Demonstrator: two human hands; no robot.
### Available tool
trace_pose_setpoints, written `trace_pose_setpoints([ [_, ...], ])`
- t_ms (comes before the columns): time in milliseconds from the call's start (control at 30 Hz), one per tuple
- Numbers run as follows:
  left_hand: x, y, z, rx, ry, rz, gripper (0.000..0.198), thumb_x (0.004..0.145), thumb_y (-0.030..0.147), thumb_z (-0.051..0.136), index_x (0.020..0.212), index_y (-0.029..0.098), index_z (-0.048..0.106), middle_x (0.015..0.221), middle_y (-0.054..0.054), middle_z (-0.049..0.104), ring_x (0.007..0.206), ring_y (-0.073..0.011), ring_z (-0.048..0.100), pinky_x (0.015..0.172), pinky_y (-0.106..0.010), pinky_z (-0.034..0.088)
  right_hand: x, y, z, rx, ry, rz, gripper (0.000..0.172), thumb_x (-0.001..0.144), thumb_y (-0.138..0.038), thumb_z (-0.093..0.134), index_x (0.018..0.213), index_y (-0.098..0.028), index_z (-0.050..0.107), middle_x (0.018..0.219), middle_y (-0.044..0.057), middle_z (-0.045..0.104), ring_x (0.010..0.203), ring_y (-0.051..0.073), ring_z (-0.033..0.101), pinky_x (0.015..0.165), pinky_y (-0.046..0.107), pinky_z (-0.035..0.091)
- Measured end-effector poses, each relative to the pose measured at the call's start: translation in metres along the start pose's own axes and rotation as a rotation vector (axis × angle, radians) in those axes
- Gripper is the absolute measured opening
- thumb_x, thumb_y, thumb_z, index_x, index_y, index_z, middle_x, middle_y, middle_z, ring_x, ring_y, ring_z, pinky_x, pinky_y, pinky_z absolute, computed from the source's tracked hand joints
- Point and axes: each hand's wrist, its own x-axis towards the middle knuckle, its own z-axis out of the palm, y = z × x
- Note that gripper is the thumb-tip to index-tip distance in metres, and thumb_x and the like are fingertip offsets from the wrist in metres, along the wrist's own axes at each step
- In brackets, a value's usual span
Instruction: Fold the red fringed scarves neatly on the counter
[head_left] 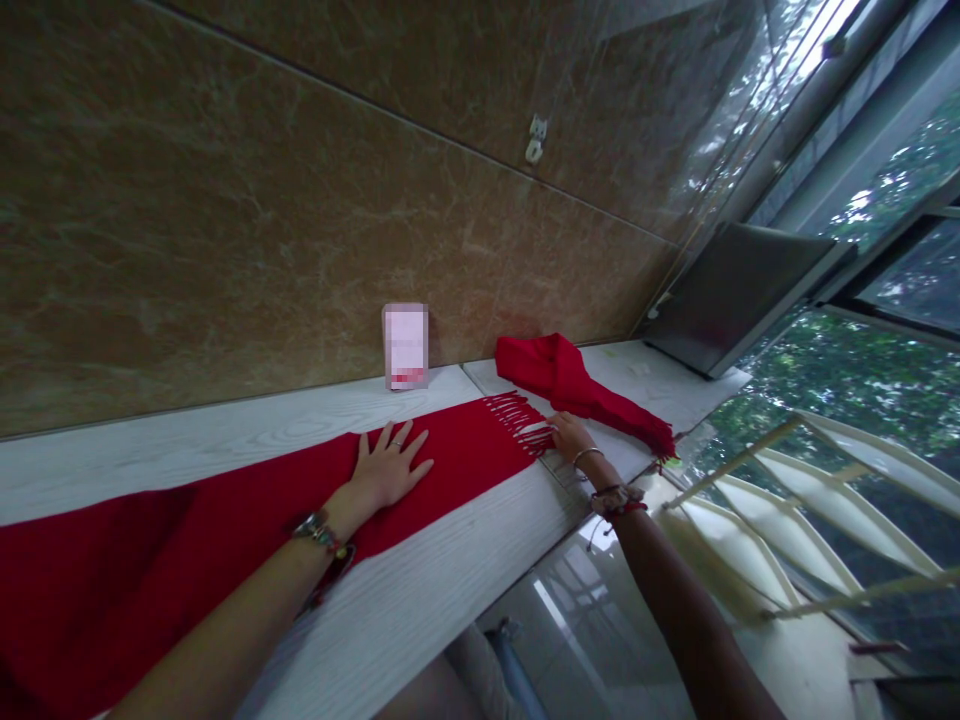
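Red scarf (465, 450), lying lengthwise along the tabletop (450, 570): it is being pressed flat by the left hand (386, 470), palm down and fingers spread, while its fringe (521, 415) near the tabletop's right end is being touched by the right hand (570, 435); whether it is pinching cannot be told. Judged best: cloth being held taut between both hands, tassels being combed straight toward the right edge.
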Motion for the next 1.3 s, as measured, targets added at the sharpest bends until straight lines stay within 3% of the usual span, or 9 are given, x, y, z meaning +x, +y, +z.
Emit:
trace_pose_setpoints([
  [100,0.001,0.0,0.001,-0.018,0.006,0.005,0.055,0.087,0.048,0.026,0.137,0.026,0.024,0.145,-0.006,0.015,0.132,-0.0315,0.011,0.1,-0.058,0.015,-0.004,0.002,-0.005,0.016,0.036,0.024,0.026,0.071,-0.002,0.041,0.086,-0.015,0.059,0.086,0.009,0.061,0.081,0.018,0.055,0.074,0.032,0.045],
  [267,0.002,-0.001,0.003,-0.009,-0.005,-0.008,0.055,0.088,0.048,0.025,0.138,0.026,0.022,0.146,-0.005,0.011,0.133,-0.0306,0.007,0.1,-0.058,0.012,-0.008,-0.017,0.006,0.074,-0.053,-0.047,0.025,0.07,-0.002,0.043,0.077,-0.018,0.06,0.079,0.003,0.062,0.077,0.014,0.056,0.074,0.026,0.044],
  [500,0.0,0.0,0.001,-0.001,-0.007,0.0,0.055,0.088,0.048,0.023,0.138,0.026,0.022,0.146,-0.005,0.013,0.132,-0.0312,0.009,0.1,-0.058,0.013,-0.01,0.006,-0.008,0.036,-0.046,0.088,0.027,0.067,0.004,0.038,0.072,-0.013,0.058,0.074,0.009,0.06,0.073,0.018,0.054,0.072,0.03,0.044],
  [733,0.002,-0.002,0.004,-0.001,0.001,0.007,0.055,0.088,0.049,0.023,0.138,0.026,0.022,0.146,-0.006,0.012,0.132,-0.0313,0.008,0.1,-0.058,0.012,-0.008,-0.02,-0.002,0.107,-0.109,-0.035,0.034,0.065,0.004,0.039,0.083,-0.017,0.059,0.087,0.004,0.062,0.088,0.015,0.054,0.082,0.027,0.043],
  [933,-0.001,0.0,0.0,-0.012,0.009,0.012,0.055,0.088,0.049,0.023,0.138,0.025,0.023,0.146,-0.007,0.015,0.132,-0.0323,0.011,0.1,-0.058,0.013,-0.013,0.006,-0.014,0.083,-0.045,0.055,0.034,0.063,0.006,0.035,0.078,-0.014,0.059,0.081,0.01,0.062,0.081,0.019,0.056,0.078,0.034,0.045],
  [1167,0.001,-0.002,0.004,-0.001,0.011,0.006,0.055,0.088,0.048,0.024,0.138,0.026,0.022,0.146,-0.006,0.013,0.132,-0.0311,0.009,0.1,-0.058,0.012,-0.023,-0.017,-0.005,0.139,-0.112,-0.085,0.041,0.06,0.004,0.037,0.085,-0.019,0.06,0.09,0.004,0.063,0.088,0.015,0.056,0.083,0.03,0.045],
  [1300,0.0,-0.001,0.001,-0.001,0.002,0.01,0.054,0.088,0.047,0.023,0.138,0.025,0.022,0.146,-0.006,0.013,0.132,-0.0314,0.009,0.1,-0.058,0.012,-0.025,-0.002,-0.006,0.108,-0.09,-0.006,0.044,0.057,0.005,0.035,0.086,-0.016,0.06,0.088,0.007,0.063,0.087,0.017,0.056,0.083,0.033,0.045],
])
